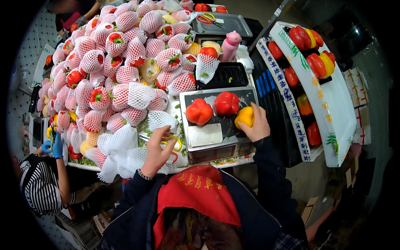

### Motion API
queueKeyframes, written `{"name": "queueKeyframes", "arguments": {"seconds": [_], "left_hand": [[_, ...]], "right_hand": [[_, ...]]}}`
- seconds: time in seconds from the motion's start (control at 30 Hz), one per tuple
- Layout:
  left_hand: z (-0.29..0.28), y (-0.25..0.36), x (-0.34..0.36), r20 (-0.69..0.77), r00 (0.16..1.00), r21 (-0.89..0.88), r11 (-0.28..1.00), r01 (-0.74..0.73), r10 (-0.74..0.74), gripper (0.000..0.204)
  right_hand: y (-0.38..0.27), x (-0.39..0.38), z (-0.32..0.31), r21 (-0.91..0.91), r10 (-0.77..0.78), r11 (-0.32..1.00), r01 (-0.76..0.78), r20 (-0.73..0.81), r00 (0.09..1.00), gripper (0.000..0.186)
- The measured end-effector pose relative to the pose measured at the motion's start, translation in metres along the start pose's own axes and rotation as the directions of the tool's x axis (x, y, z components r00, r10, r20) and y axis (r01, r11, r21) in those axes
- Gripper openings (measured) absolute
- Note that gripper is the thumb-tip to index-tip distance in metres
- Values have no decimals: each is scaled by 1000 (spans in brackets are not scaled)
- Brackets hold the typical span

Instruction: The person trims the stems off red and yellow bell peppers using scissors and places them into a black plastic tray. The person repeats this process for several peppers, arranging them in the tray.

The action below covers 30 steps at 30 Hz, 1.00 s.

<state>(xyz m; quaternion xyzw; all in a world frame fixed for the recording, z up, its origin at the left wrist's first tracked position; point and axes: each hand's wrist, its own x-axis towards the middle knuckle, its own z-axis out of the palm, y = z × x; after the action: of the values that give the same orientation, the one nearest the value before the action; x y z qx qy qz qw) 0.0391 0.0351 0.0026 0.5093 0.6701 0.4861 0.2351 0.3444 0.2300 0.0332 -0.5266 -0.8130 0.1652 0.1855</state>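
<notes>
My right hand grips a yellow bell pepper at the right edge of a metal weighing scale. Two red bell peppers rest on the scale's platform. My left hand reaches over yellow-handled scissors lying among empty white foam nets left of the scale; its fingers curl around the handles.
A large heap of peppers in white foam nets fills the table's left. A black tray and a pink bottle stand behind the scale. A white foam box with bare peppers sits right. A person in a striped top with blue gloves works at left.
</notes>
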Motion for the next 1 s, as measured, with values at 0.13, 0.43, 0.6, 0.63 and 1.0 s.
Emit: {"name": "queueKeyframes", "arguments": {"seconds": [0.13,0.43,0.6,0.63,1.0], "left_hand": [[-7,-19,-10,-8,996,43,995,88,-87,30],[2,-40,-26,24,987,58,986,157,-159,23],[8,-58,-31,20,986,39,986,164,-164,22],[9,-60,-32,25,984,43,983,177,-179,22],[17,-95,-51,-14,982,164,968,190,-191,16]], "right_hand": [[2,-3,1,-15,-69,998,69,-17,997,88],[-8,-24,-4,70,-91,992,107,-200,976,58],[-18,-28,-12,72,-96,990,121,-285,954,46],[-21,-28,-14,70,-105,989,130,-288,952,45],[-48,17,-35,112,-232,958,266,-248,941,24]]}}
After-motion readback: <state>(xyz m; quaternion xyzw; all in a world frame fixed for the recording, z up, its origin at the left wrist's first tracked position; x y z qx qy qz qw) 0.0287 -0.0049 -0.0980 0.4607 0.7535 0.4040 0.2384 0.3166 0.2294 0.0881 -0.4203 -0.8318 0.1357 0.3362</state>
